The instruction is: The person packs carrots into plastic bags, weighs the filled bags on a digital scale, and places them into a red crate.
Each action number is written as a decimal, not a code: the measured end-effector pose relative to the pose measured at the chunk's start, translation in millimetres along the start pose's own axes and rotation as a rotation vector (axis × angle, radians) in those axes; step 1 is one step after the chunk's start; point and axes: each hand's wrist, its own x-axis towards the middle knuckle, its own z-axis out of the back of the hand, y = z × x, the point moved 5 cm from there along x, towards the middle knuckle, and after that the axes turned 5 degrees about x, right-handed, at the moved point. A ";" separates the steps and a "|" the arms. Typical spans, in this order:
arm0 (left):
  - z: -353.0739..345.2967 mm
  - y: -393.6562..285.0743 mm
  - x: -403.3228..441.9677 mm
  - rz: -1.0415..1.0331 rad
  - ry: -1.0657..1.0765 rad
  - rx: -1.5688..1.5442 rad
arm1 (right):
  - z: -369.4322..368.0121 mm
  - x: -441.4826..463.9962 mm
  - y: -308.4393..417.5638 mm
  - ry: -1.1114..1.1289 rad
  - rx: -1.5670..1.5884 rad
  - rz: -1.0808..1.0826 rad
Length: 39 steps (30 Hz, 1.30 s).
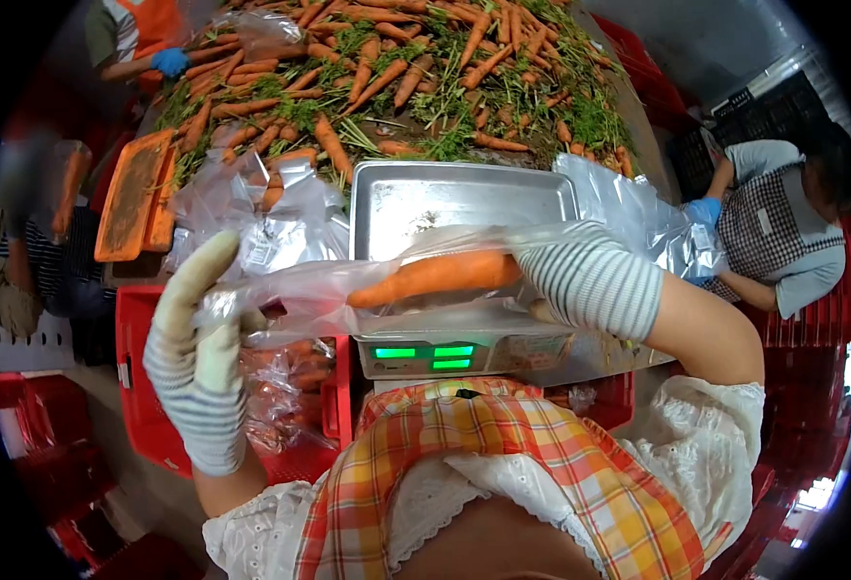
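A clear plastic bag (300,295) with a carrot (435,278) inside is stretched level between my hands, just in front of the scale's metal tray (464,179). My left hand (196,353), in a striped knit glove, grips the loose end of the bag between its fingers, with the index finger sticking up. Around the carrot's thick end and the bag closes my right hand (595,280), gloved the same way; its fingertips are partly hidden. Below the bag, the scale (425,356) shows lit green displays; its digits are too small to read.
Loose carrots (406,72) with green tops cover the table beyond. Empty plastic bags (261,208) and more bags (629,208) flank the tray. A red crate (145,387) holds bagged carrots (290,387). An orange basket (135,193) stands left. Co-workers are at both sides.
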 end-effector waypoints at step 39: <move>-108.1 143.5 91.0 0.895 0.375 -0.658 | 77.4 369.3 -56.8 -0.244 -0.419 0.264</move>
